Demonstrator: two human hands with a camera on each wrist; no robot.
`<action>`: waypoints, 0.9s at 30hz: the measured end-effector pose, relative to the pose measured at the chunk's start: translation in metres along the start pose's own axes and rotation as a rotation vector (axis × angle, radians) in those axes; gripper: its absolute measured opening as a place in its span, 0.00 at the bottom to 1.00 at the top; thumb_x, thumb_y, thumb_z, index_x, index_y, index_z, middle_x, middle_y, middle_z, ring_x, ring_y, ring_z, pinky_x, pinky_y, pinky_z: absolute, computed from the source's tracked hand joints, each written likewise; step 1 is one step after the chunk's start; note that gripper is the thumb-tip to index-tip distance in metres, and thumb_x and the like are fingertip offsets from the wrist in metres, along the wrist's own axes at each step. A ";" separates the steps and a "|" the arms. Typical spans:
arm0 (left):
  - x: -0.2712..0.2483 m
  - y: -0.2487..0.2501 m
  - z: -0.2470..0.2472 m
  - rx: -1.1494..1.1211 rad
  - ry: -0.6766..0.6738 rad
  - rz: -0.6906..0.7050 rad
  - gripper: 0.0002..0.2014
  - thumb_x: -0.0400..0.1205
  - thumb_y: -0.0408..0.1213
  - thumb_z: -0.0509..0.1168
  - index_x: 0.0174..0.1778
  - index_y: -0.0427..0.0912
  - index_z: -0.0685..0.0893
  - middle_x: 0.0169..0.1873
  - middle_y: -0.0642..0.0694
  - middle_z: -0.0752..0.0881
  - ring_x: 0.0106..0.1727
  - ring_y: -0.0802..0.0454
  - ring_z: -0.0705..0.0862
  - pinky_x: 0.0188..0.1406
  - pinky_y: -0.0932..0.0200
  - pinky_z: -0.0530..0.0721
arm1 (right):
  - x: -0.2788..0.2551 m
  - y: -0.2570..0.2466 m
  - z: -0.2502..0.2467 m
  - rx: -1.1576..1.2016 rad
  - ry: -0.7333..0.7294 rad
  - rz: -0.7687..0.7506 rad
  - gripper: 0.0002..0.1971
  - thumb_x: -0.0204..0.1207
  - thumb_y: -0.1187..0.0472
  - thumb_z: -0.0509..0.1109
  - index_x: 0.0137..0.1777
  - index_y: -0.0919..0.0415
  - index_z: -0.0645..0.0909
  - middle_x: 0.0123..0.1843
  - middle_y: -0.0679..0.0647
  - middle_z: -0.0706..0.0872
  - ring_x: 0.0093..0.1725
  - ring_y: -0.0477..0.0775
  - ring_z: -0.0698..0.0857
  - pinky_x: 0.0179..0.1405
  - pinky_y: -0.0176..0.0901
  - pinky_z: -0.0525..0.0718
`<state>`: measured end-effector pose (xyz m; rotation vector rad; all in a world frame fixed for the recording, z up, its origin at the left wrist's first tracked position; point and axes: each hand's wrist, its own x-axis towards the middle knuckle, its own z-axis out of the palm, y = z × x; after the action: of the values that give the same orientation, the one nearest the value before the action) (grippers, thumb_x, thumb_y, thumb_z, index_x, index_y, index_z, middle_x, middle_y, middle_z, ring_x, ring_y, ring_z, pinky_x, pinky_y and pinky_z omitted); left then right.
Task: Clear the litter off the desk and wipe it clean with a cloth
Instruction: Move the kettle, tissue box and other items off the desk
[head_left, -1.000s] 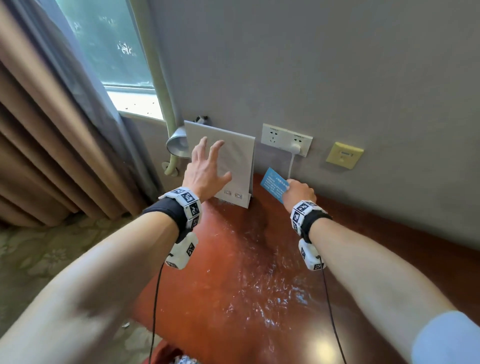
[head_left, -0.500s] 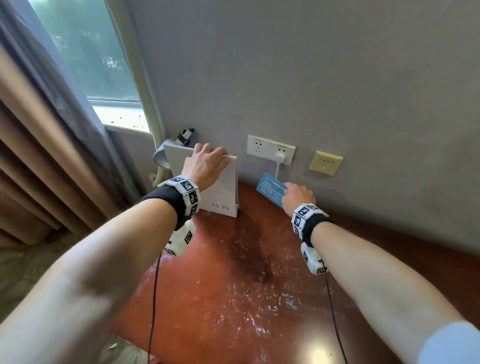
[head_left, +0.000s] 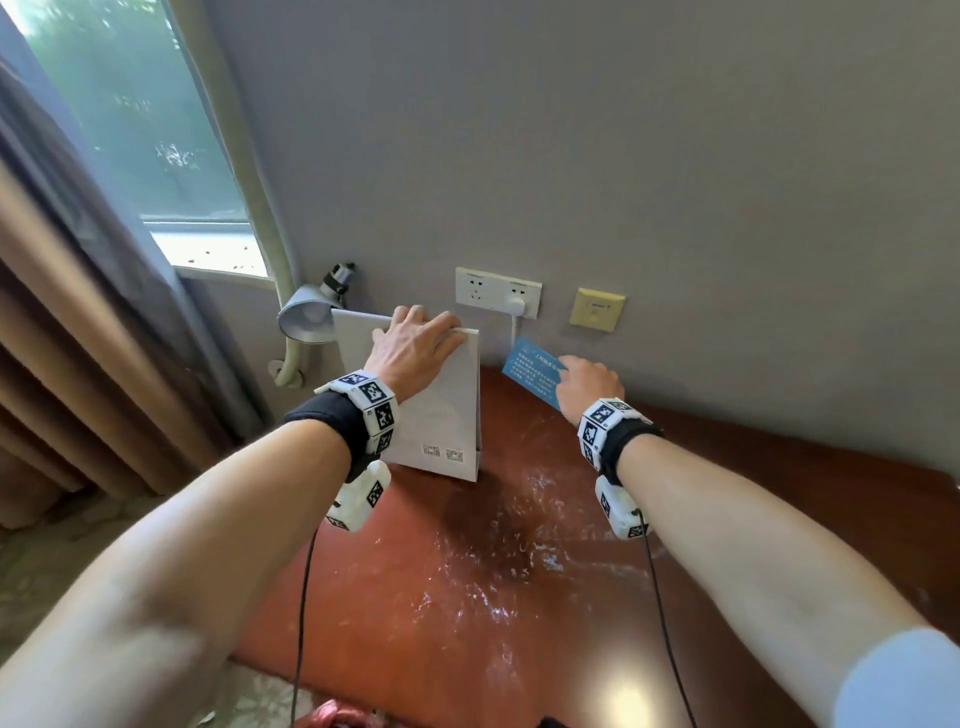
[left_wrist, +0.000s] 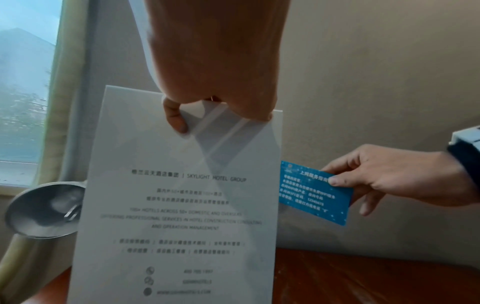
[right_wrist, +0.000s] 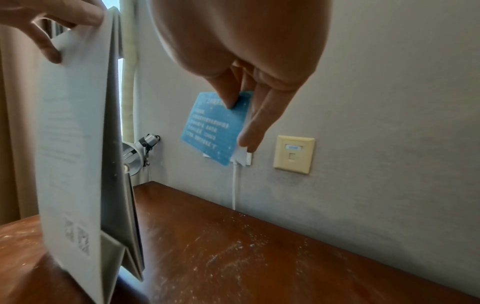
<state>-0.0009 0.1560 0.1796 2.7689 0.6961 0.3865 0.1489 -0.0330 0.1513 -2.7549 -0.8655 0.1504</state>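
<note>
A white paper bag (head_left: 441, 410) (left_wrist: 179, 205) (right_wrist: 72, 144) printed with hotel text stands at the back left of the red-brown desk (head_left: 467, 597). My left hand (head_left: 415, 345) (left_wrist: 207, 107) grips its top edge, thumb on the near face and fingers over the top. My right hand (head_left: 584, 382) (right_wrist: 239, 105) pinches a blue printed card (head_left: 532, 369) (left_wrist: 314, 195) (right_wrist: 215, 127) near its top edge and holds it above the desk, close to the wall. White dusty smears (head_left: 498, 571) (right_wrist: 233, 246) cover the desk's middle.
A grey desk lamp (head_left: 306, 314) (left_wrist: 41, 209) sits just behind the bag at the desk's left corner. A white wall socket (head_left: 497, 291) with a plug and cord, and a yellow wall plate (head_left: 596, 309) (right_wrist: 293, 154), are on the wall. Curtains (head_left: 78, 338) hang at left.
My left hand went from reaching open toward the bag to closing over its top edge. The right hand kept hold of the blue card and raised it slightly.
</note>
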 end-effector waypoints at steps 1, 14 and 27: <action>-0.005 0.008 0.000 -0.008 -0.015 0.017 0.19 0.88 0.58 0.52 0.66 0.53 0.79 0.56 0.41 0.77 0.64 0.40 0.71 0.55 0.39 0.77 | -0.010 0.006 -0.005 -0.005 0.007 0.011 0.15 0.85 0.61 0.57 0.67 0.55 0.80 0.60 0.63 0.86 0.58 0.69 0.83 0.49 0.51 0.80; -0.050 0.167 0.022 -0.017 -0.068 0.371 0.18 0.88 0.57 0.53 0.61 0.49 0.79 0.55 0.39 0.78 0.63 0.38 0.73 0.54 0.38 0.79 | -0.164 0.133 -0.056 0.016 0.157 0.336 0.12 0.84 0.62 0.57 0.57 0.55 0.82 0.55 0.62 0.87 0.54 0.68 0.83 0.41 0.47 0.73; -0.107 0.444 0.037 -0.161 -0.004 0.746 0.19 0.88 0.56 0.55 0.61 0.46 0.82 0.49 0.40 0.77 0.58 0.39 0.74 0.52 0.42 0.79 | -0.315 0.326 -0.155 0.047 0.404 0.627 0.16 0.84 0.61 0.57 0.67 0.52 0.80 0.61 0.62 0.86 0.60 0.68 0.82 0.54 0.53 0.80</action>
<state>0.1074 -0.2818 0.2629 2.7664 -0.3889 0.5397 0.0966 -0.5040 0.2216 -2.7639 0.1091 -0.2641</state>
